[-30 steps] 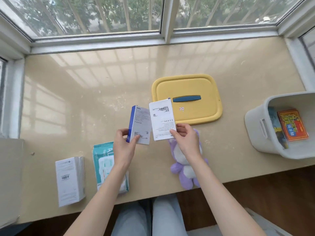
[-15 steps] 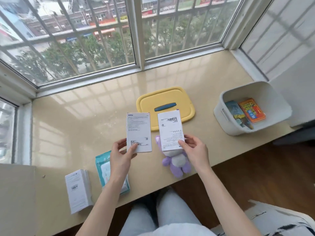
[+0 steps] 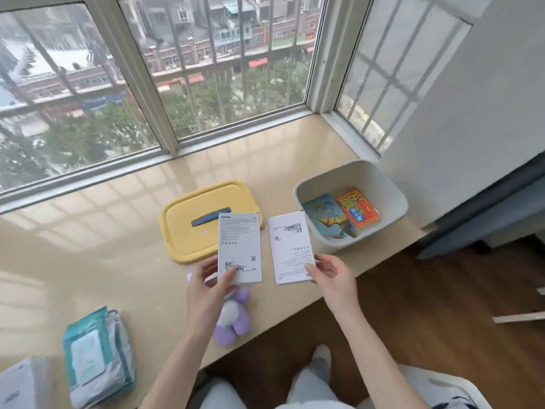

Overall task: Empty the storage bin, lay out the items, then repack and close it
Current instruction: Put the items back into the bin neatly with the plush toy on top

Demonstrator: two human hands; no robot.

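While the pale grey storage bin (image 3: 380, 178) stands open at the right end of the beige window ledge (image 3: 103, 246), I hold two flat white printed boxes up above the ledge's front edge, side by side and apart. Inside the bin lie an orange printed packet (image 3: 358, 212) and, just beside it, a blue picture card (image 3: 330, 222). My left hand (image 3: 206, 287) pinches the left white box (image 3: 240, 249) at its lower corner, thumb across the printed face and fingers curled behind. My right hand (image 3: 333, 276) pinches the right white box (image 3: 290, 249) the same way at its lower right corner. The bin's yellow lid (image 3: 182, 240) lies flat on the ledge left of the bin, its blue handle (image 3: 211, 220) facing up. Under my left hand a purple plush toy (image 3: 233, 320) lies near the ledge's edge. Farther left lies a teal pack of wet wipes (image 3: 97, 352).
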